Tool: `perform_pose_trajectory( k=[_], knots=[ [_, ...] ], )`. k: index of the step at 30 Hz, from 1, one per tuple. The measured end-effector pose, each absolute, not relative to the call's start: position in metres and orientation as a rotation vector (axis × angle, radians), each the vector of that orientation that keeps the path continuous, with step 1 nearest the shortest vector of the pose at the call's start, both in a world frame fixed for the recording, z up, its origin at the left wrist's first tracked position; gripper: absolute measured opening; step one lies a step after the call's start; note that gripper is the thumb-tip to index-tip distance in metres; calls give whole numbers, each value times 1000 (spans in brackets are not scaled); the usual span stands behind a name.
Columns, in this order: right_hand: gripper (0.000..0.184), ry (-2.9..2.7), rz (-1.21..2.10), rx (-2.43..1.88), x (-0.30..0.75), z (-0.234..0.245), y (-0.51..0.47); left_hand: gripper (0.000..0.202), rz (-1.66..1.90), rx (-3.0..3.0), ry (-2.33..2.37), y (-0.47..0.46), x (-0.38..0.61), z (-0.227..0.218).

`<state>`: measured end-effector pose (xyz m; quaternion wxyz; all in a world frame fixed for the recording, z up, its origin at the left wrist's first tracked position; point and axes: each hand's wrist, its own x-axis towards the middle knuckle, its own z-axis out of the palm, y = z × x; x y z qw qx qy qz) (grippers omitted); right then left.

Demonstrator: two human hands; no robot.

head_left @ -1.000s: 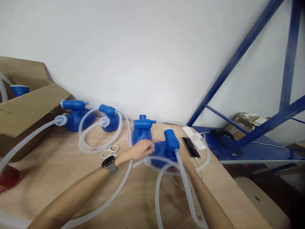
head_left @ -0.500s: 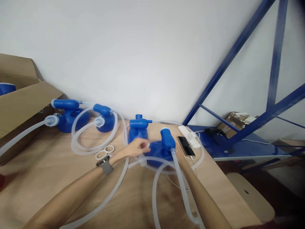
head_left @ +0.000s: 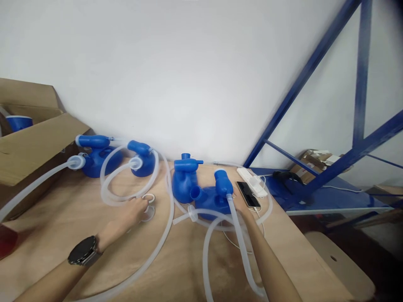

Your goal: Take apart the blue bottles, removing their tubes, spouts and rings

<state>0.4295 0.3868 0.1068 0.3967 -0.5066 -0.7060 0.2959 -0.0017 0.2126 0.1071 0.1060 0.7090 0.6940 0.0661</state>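
Observation:
My left hand (head_left: 134, 211), with a dark watch on its wrist, rests on the wooden table (head_left: 176, 268) with its fingers curled onto the white rings (head_left: 149, 199) lying there. My right hand (head_left: 238, 200) is mostly hidden behind a blue plastic container (head_left: 214, 196) and its clear hose (head_left: 236, 235); it seems to hold that container from the right. A second blue container (head_left: 185, 180) with an open round port stands just left of it. A loose hose end with a white connector (head_left: 191, 213) lies in front.
Two more blue containers (head_left: 100, 153) (head_left: 143, 157) with looped clear hoses stand at the back left. An open cardboard box (head_left: 28, 142) is at the far left. A phone (head_left: 248, 194) and a white power strip (head_left: 253, 181) lie at the right, beside a blue steel frame (head_left: 302, 79).
My left hand has drawn back from the blue container's port to the white rings on the left. The port now shows open. The right hand has stayed put.

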Motion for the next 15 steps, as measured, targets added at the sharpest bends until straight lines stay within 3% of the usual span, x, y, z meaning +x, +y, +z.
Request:
perform_pose_trajectory(
  k=[4,6,9,12,15],
  knots=[
    [100,-1706,867,-1262,428,137,395,6,167,2106,2151,208,7,109],
    [100,-1706,944,-1264,425,154,392,9,214,2151,2130,211,23,121],
    [84,-1753,1031,-1311,418,174,382,28,364,2280,1975,221,59,141],
    [90,-1763,1059,-1340,409,180,372,60,534,2391,1809,237,100,150],
    [79,-1714,1047,-1343,404,178,371,68,612,2419,1717,254,132,143]
  ],
)
